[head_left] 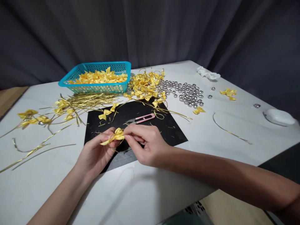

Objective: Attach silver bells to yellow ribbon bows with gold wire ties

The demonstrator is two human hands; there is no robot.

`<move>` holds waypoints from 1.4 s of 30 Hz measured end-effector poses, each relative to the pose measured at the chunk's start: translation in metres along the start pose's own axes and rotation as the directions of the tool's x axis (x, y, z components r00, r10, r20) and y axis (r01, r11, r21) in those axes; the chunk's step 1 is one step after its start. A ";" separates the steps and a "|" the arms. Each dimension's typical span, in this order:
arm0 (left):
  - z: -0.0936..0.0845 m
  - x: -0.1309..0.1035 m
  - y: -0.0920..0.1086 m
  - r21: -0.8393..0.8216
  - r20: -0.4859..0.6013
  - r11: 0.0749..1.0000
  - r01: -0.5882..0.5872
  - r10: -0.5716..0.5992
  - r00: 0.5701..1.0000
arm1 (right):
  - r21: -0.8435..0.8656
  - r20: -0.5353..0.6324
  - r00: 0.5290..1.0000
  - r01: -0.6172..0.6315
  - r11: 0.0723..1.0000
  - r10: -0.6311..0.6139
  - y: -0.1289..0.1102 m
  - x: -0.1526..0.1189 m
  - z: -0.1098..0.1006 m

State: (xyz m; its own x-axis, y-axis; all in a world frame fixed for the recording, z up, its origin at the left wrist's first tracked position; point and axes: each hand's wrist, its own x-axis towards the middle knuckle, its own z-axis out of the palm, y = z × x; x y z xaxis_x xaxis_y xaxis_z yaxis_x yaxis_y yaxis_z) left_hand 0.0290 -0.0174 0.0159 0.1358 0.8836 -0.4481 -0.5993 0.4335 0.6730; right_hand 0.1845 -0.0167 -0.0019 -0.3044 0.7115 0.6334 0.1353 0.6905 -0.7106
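Note:
My left hand (97,151) pinches a yellow ribbon bow (119,133) between thumb and fingers, above a black mat (145,140). Thumb and forefinger of my right hand (146,142) are closed at the bow's right side, where a thin gold cord also shows. Just beyond my hands lie pink-handled thread snips (142,118), blades pointing left, among small gold cord clippings. A few more yellow bows (107,112) rest on the mat's far left part.
A turquoise basket (93,89) of yellow bows stands at the back left. In front of it are gold cords (91,101). A pile of corded bows (147,82) and silver beads (191,95) lies right of it. A white dish (278,117) and crumpled tissue (208,73) are farther right.

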 end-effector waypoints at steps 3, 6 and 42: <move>-0.002 0.001 0.000 -0.004 0.003 1.000 -0.015 0.015 1.000 | -0.005 0.015 0.999 0.037 0.999 -0.037 0.000 0.001 -0.002; -0.003 0.002 -0.001 -0.008 -0.009 1.000 -0.012 0.011 1.000 | -0.023 0.031 0.998 0.056 0.998 -0.055 0.000 0.001 -0.002; 0.000 -0.001 -0.004 0.208 -0.021 0.974 -0.091 0.098 0.995 | -0.230 0.234 0.963 0.189 0.955 -0.134 0.007 0.001 -0.010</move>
State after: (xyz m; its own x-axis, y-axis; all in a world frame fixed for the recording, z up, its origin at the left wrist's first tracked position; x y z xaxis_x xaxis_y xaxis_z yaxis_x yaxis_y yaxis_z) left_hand 0.0309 -0.0198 0.0139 0.0603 0.9179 -0.3921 -0.4323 0.3781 0.8186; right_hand 0.1947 -0.0097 -0.0030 -0.5318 0.5619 0.6336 0.2884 0.8236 -0.4883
